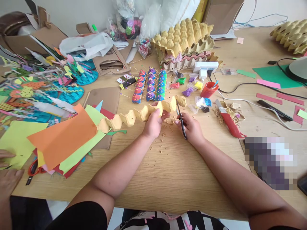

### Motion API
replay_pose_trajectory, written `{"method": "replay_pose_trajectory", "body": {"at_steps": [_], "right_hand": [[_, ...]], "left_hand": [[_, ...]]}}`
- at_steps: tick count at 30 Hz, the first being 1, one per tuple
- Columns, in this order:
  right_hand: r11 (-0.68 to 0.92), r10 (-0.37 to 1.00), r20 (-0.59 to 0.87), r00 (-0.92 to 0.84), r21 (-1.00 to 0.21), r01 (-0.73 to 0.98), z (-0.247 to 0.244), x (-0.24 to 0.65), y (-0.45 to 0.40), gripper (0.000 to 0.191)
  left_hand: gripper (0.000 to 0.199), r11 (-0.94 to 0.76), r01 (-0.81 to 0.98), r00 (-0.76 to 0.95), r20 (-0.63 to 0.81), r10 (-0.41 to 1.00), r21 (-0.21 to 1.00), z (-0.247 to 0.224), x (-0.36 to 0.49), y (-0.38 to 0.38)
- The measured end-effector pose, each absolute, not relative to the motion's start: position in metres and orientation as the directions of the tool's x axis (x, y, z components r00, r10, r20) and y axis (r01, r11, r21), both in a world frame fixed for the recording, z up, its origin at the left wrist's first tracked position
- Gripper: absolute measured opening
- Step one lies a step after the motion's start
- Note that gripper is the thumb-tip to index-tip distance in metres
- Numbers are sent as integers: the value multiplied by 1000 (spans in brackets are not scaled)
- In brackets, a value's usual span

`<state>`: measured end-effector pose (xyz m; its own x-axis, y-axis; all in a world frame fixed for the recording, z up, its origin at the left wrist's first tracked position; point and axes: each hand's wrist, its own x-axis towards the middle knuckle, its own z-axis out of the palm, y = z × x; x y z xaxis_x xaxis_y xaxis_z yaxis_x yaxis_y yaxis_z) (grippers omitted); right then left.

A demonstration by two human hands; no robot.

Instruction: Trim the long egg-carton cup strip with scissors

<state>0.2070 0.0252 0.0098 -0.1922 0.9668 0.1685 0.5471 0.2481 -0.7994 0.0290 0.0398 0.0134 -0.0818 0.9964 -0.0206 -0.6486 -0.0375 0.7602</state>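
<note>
My left hand (154,123) grips a long strip of yellow egg carton (129,117) near its right part, fingers wrapped round the cups. The strip stretches left until its end lies over the coloured paper. In my right hand (193,129) is a slim pair of black scissors (182,126), its blades up against the strip's right end. Small carton crumbs (163,134) are scattered on the wood below. Just behind the strip stand three rows of painted egg-carton caterpillars (151,84) with pins stuck in them as feelers.
Egg trays (182,38) are stacked at the back. Orange paper (64,137) and other sheets lie left, beside another person's hand (9,182). To the right are a red cup (209,89), a red utility knife (231,124) and a white cable (259,107). Paper crafts (28,86) crowd the far left.
</note>
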Motion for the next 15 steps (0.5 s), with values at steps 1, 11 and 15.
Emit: {"method": "replay_pose_trajectory", "body": {"at_steps": [1, 11, 15], "right_hand": [[247, 967, 169, -190, -801, 545, 9, 207, 25, 41], [269, 962, 186, -201, -775, 571, 9, 207, 25, 44], [272, 961, 183, -206, -750, 603, 10, 207, 24, 46]], "left_hand": [[45, -25, -657, -72, -30, 997, 753, 14, 30, 39], [40, 81, -775, -21, -153, 988, 627, 17, 32, 39], [35, 56, -788, -53, -157, 986, 613, 17, 34, 39]]}}
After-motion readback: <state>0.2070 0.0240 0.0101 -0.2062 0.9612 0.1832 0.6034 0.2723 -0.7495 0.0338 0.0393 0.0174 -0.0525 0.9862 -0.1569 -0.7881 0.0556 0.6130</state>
